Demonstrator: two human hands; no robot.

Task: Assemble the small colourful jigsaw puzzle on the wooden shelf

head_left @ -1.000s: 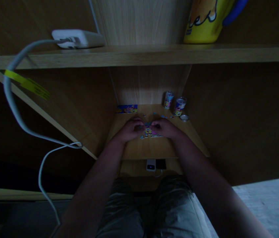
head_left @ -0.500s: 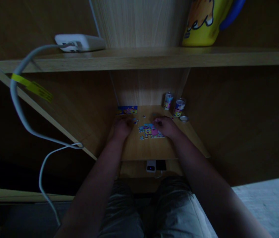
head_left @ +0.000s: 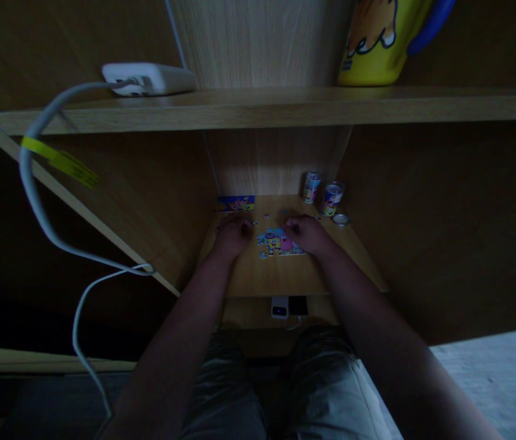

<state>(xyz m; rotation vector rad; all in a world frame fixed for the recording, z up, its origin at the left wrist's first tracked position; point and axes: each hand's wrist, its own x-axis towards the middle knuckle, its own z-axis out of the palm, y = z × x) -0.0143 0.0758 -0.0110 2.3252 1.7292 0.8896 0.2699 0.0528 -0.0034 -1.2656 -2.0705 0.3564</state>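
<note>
A partly joined jigsaw puzzle [head_left: 279, 242] with bright cartoon figures lies on the wooden desk surface. My right hand [head_left: 307, 234] rests at its upper right edge, fingers curled into a pinch; whatever lies between them is hidden. To the puzzle's left, my left hand [head_left: 234, 234] is closed with thumb and finger together, beside a small loose puzzle piece [head_left: 254, 223]. I cannot make out what its fingertips hold. One more loose piece [head_left: 267, 216] lies above the puzzle, and another piece [head_left: 263, 255] touches or nearly touches its lower left corner.
Two cartoon-printed cans, one can [head_left: 311, 187] behind the other can [head_left: 331, 199], stand at the back right near a round lid [head_left: 341, 220]. A blue printed card [head_left: 236, 203] lies back left. Overhead, a shelf [head_left: 258, 113] carries a white corded box [head_left: 150, 79] and a yellow mug [head_left: 372, 49].
My left hand has shifted slightly right, covering loose pieces that showed beside it before. My right hand stays in nearly the same place at the puzzle.
</note>
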